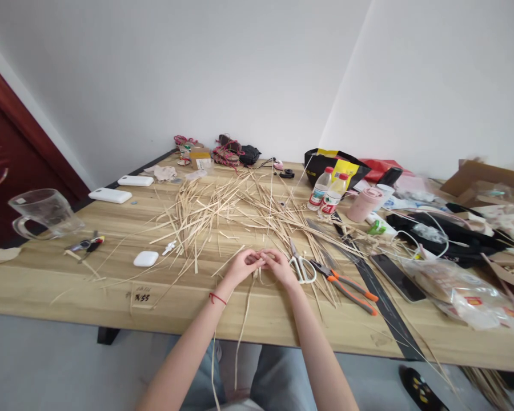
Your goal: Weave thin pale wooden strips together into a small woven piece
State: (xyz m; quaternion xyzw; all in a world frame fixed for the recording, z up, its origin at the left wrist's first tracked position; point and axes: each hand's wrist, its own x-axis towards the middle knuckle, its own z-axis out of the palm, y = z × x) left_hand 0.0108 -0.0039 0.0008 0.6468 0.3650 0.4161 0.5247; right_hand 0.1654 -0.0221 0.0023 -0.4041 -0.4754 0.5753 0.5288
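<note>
Both arms are bare from here: the left hand [242, 267] and right hand [279, 266] look slim-fingered, on slender forearms [314, 331]. At about seven o'clock from the hands, a thin red cord [217, 298] rings the left wrist, a small end poking out. At six o'clock I see faded blue-grey jeans [282, 377] and a sliver of pale cloth [242, 406].

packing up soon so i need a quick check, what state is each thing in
left hand: fingers bent, fingertips drawn together, grip unclear
right hand: fingertips meeting the left hand's, grip unclear
strips: mostly loose, scattered in a messy pile
scissors: lying down, blades look closed
pliers: lying down, handles apart
phone: face up, screen dark
bottles: upright, red caps on
white case: shut
</note>
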